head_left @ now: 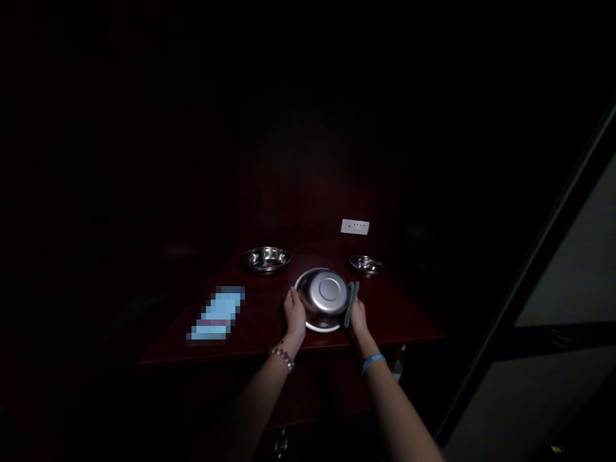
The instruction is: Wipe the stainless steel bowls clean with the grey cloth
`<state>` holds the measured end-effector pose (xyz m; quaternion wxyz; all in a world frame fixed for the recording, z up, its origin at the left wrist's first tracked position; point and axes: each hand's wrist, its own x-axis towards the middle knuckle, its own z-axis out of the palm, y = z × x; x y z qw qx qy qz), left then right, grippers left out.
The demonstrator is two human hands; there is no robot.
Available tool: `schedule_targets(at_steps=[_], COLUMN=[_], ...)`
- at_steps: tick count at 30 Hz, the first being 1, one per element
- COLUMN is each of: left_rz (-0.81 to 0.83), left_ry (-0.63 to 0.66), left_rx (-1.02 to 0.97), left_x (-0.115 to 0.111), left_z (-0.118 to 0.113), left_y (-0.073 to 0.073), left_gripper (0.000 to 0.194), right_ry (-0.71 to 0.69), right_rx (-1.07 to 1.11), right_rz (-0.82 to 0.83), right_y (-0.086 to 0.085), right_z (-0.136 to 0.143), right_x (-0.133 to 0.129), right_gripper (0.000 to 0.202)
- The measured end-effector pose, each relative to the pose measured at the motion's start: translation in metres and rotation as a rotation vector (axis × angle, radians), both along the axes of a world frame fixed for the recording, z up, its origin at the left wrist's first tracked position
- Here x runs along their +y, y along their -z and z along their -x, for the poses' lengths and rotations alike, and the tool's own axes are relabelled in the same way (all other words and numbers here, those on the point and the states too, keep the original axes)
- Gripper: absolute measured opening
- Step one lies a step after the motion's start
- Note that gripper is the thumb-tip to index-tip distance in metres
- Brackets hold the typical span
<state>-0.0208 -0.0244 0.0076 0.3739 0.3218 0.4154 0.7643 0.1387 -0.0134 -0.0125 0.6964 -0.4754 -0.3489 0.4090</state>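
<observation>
A shiny steel bowl (323,300) is held bottom up between my two hands, over the front part of a dark red wooden table (262,321). My left hand (294,314) grips its left rim, the thumb on the near side. On the right side, my right hand (357,316) presses a folded grey-green cloth (352,304) against the bowl's wall. The fingers of both hands are partly hidden behind the bowl.
Two more steel bowls stand upright farther back, a wider bowl (267,260) at left and a smaller bowl (366,265) at right. A blurred light-blue rectangle (219,314) lies at left. A white socket plate (355,226) is on the back wall. Below the table edge shows a bottle (399,364).
</observation>
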Motion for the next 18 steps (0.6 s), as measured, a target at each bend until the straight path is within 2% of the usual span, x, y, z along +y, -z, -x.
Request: schedule_targets(at_steps=[5,11,15,18], left_rz=[0.039,0.036,0.036,0.039], left_ry=[0.162,0.086,0.132,0.221], left_rx=[0.000,0.076,0.106,0.120], left_x=[0.013,0.018,0.015,0.010], left_z=[-0.012,-0.014,-0.015,-0.019], left_y=[-0.002,0.007,0.007,0.007], left_gripper=[0.030,0.025,0.030,0.032], right_ry=[0.024,0.032,0.025,0.021], right_rx=[0.154,0.053,0.058,0.136], right_rz=[-0.062,-0.085,-0.118,-0.134], right_y=[-0.001,0.004,0.008,0.009], right_z=[0.000,-0.004,-0.008,-0.013], right_x=[-0.009,-0.011,-0.008,-0.007], right_gripper=[0.061,0.066,0.066,0.069])
